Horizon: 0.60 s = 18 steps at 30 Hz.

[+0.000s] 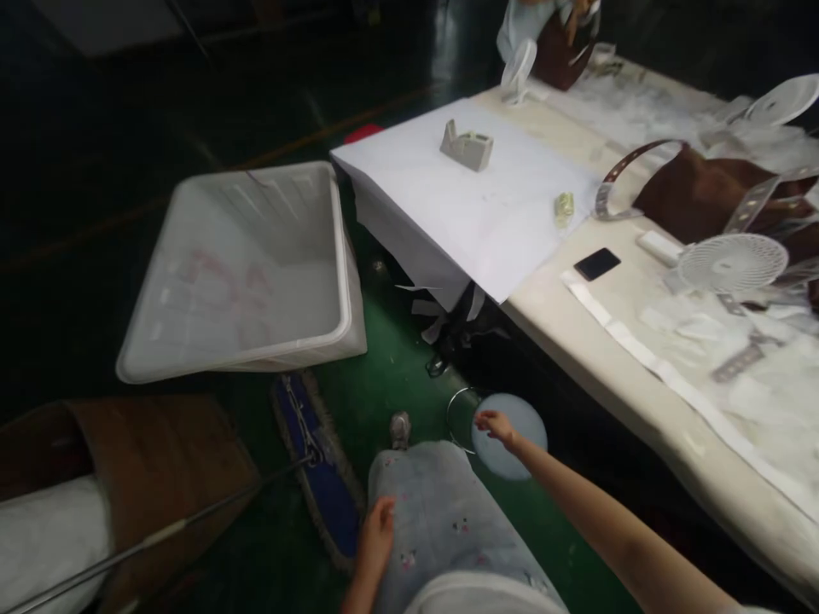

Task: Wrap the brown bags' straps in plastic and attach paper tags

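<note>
My right hand (496, 426) hangs in the air over a round light-blue stool (519, 452), its fingers loosely apart and holding nothing. Low in the view, my left hand (379, 530) is beside my light-blue clothing (441, 512); its fingers are curled and blurred, and whether anything is in them does not show. Ahead, a tape dispenser (470, 147) and a small roll of tape (564, 208) rest on white sheets (435, 205) at the table's end. A dark phone (597, 263) lies to their right.
A large white bin (349, 298) stands on the left. Below it are a blue mop (326, 486) and a cardboard box (159, 460). The long table (550, 328) on the right bears brown bags (697, 192) and a white fan (733, 263). A person (528, 21) is at its far side.
</note>
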Motion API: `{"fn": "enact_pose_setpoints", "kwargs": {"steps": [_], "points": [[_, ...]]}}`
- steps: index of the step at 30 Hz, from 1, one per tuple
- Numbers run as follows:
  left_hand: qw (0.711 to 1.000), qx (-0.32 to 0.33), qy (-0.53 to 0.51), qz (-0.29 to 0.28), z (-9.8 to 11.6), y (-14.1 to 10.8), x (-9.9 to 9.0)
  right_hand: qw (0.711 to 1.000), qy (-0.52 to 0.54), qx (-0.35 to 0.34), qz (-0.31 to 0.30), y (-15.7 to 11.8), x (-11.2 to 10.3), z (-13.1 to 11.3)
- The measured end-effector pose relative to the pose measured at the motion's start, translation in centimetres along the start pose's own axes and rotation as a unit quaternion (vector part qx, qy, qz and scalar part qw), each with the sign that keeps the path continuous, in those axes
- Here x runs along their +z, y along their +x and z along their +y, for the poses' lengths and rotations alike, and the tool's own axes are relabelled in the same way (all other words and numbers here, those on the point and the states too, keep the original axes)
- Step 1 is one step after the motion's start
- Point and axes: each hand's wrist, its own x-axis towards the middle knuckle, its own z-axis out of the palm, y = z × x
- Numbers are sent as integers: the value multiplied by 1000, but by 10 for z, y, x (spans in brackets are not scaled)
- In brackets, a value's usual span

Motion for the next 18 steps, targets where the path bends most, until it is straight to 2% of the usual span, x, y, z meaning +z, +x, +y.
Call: {"fn": "enact_pose_setpoints", "kwargs": {"steps": [2, 4, 8, 12, 16, 18], "points": [[1000, -22, 2, -15, -10, 21, -10, 999, -28, 25, -1, 35, 14, -4], [999, -36, 10, -35, -21, 39, -10, 997, -65, 38, 9, 76, 27, -6], [997, -11, 51, -53, -37, 74, 10, 986, -155, 47, 30, 174, 47, -2], [995, 13, 83, -45, -41, 118, 29, 962, -267, 35, 33, 288, 55, -2], [997, 29, 60, -39, -37, 156, 47, 927, -374, -26, 18, 406, 69, -16], [998, 30, 46, -13, -37, 167, 59, 905, -420, -62, 9, 461, 82, -22]]}}
